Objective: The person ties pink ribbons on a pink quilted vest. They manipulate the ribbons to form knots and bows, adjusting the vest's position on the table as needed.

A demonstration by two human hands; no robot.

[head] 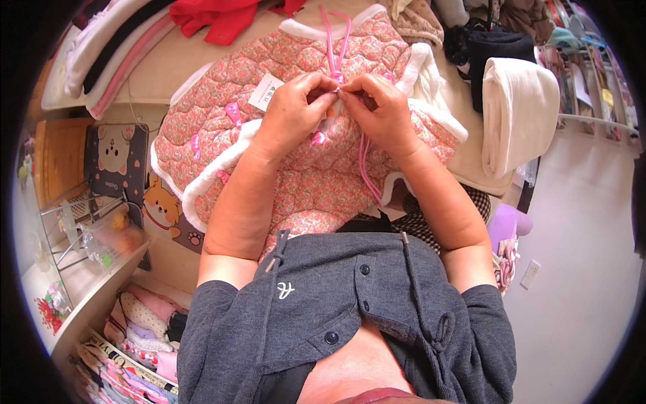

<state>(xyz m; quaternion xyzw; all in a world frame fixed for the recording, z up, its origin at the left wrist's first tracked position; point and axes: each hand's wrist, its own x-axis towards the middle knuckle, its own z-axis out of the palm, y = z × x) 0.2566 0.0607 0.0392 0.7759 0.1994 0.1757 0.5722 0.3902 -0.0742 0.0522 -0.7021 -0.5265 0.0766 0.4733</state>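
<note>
A quilted floral garment [313, 171] with white fluffy trim lies across my lap and the surface before me. My left hand [300, 108] and my right hand [376, 108] meet over its upper middle, fingertips pinching a small whitish piece just below a pink satin bow [337, 77]. What exactly the piece is, the fingers hide. Pink cords [330, 43] run up from the bow, and more pink cord hangs below my right hand. Beside my left hand sticks out a white paper tag [266, 92] bearing writing. Small pink bows [233, 113] dot the fabric.
Folded white cloth [520, 116] lies at the right edge of the beige padded surface [151, 76], near dark clothing [499, 55]. Red fabric [217, 17] is at the top. To the left stand a wire rack [70, 227] and a wooden cabinet [60, 161]; folded clothes [146, 323] fill the lower left.
</note>
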